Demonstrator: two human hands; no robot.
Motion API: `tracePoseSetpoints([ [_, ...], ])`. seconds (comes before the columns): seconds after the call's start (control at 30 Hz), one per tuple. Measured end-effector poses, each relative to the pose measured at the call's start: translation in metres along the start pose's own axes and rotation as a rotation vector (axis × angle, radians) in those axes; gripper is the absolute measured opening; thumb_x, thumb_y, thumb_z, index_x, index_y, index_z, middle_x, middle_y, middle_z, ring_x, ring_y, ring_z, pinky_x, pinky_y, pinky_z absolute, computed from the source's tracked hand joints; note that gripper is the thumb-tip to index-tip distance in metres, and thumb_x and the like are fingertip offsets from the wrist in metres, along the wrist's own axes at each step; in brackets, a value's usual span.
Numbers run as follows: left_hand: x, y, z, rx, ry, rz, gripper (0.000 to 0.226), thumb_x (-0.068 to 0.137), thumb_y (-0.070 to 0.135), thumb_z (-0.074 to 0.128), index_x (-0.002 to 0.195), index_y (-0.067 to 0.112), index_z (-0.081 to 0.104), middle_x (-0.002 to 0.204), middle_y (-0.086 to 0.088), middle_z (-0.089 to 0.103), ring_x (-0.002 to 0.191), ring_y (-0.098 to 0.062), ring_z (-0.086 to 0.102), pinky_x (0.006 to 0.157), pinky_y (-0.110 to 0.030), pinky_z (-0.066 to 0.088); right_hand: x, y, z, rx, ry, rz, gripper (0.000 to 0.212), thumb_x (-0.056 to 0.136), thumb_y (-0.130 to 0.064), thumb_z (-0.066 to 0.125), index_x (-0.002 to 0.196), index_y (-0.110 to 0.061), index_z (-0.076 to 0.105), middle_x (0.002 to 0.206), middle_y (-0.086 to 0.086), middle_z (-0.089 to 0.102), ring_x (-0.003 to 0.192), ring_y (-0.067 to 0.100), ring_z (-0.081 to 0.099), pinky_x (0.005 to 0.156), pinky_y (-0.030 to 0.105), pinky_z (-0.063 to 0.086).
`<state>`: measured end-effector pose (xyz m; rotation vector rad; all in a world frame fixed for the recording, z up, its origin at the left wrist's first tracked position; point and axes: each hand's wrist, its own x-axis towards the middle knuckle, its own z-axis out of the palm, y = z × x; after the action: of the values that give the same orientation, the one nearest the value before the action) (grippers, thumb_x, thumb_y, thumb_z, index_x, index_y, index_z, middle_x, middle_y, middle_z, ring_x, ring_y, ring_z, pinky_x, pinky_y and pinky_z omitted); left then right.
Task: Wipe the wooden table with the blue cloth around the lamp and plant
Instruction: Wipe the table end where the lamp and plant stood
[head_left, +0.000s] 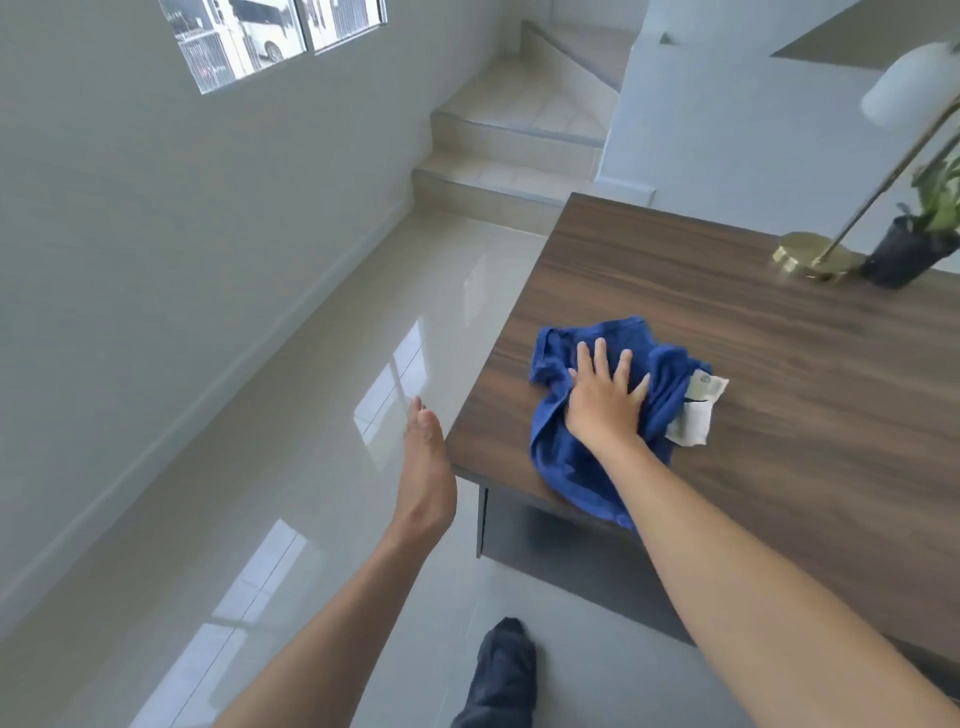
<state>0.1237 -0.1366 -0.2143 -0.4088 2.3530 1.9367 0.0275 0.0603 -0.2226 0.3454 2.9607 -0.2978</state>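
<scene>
A crumpled blue cloth (561, 457) with a white label lies on the near left part of the wooden table (779, 364), one corner hanging over the front edge. My right hand (605, 397) presses flat on the cloth, fingers spread. My left hand (423, 467) hovers edge-on in the air just left of the table's corner, holding nothing. At the far right of the table stand a lamp with a brass base (810, 257) and a plant in a black pot (901, 254), side by side.
A glossy tiled floor (311, 415) stretches left of the table toward a white wall. Tiled stairs (514, 140) rise behind the table's far left corner. My dark-clad leg (501, 675) stands below the table's front edge.
</scene>
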Motion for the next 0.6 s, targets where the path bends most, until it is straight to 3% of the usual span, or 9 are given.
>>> tracePoseSetpoints([
  [0.03, 0.0, 0.003, 0.0, 0.057, -0.01, 0.045, 0.082, 0.086, 0.073, 0.005, 0.154, 0.028, 0.006, 0.16, 0.016, 0.007, 0.147, 0.0, 0.004, 0.122, -0.031, 0.004, -0.011, -0.013, 0.005, -0.034, -0.015, -0.011, 0.06, 0.102, -0.043, 0.021, 0.156, -0.026, 0.0, 0.164, 0.002, -0.01, 0.148, 0.04, -0.011, 0.115, 0.064, 0.003],
  [0.1, 0.005, 0.006, 0.001, 0.185, 0.024, 0.122, 0.08, 0.089, 0.071, 0.005, 0.154, 0.025, 0.01, 0.161, 0.013, 0.012, 0.147, -0.004, 0.007, 0.122, -0.035, 0.006, -0.05, -0.03, 0.014, -0.041, -0.058, -0.203, 0.07, 0.095, -0.062, 0.02, 0.155, -0.032, -0.001, 0.163, -0.003, -0.011, 0.146, 0.041, -0.017, 0.113, 0.064, 0.0],
  [0.17, 0.014, 0.008, 0.006, 0.326, 0.054, 0.191, 0.085, 0.085, 0.071, 0.003, 0.154, 0.023, 0.015, 0.161, 0.008, 0.016, 0.148, -0.009, 0.01, 0.121, -0.036, 0.007, -0.082, -0.011, 0.014, -0.028, -0.067, -0.404, 0.074, 0.089, -0.074, 0.019, 0.154, -0.039, 0.005, 0.163, -0.012, -0.008, 0.148, 0.03, -0.018, 0.117, 0.057, -0.001],
  [0.23, 0.021, 0.012, 0.015, 0.479, 0.024, 0.247, 0.088, 0.082, 0.071, 0.0, 0.154, 0.023, 0.016, 0.162, 0.007, 0.015, 0.149, -0.011, 0.007, 0.121, -0.035, 0.005, -0.086, 0.038, 0.003, -0.002, -0.042, -0.417, 0.071, 0.089, -0.073, 0.023, 0.152, -0.042, 0.013, 0.163, -0.016, 0.001, 0.15, 0.019, -0.013, 0.12, 0.049, 0.005],
  [0.4, 0.027, 0.011, 0.049, 0.716, -0.073, 0.418, 0.085, 0.085, 0.07, 0.002, 0.152, 0.024, 0.025, 0.161, 0.009, 0.017, 0.149, -0.007, 0.001, 0.121, -0.036, 0.0, -0.067, 0.15, -0.009, -0.01, 0.069, -0.004, 0.064, 0.092, -0.064, 0.016, 0.152, -0.041, 0.014, 0.163, -0.013, 0.005, 0.151, 0.021, -0.003, 0.118, 0.048, 0.013],
  [0.6, 0.036, 0.022, 0.104, 0.862, -0.266, 0.666, 0.078, 0.091, 0.068, 0.003, 0.151, 0.023, 0.029, 0.161, 0.009, 0.016, 0.148, -0.005, -0.006, 0.12, -0.034, -0.007, -0.02, 0.198, -0.028, 0.09, 0.085, 0.375, 0.058, 0.1, -0.054, 0.016, 0.154, -0.037, 0.006, 0.164, -0.008, -0.003, 0.15, 0.027, -0.009, 0.118, 0.053, 0.006],
])
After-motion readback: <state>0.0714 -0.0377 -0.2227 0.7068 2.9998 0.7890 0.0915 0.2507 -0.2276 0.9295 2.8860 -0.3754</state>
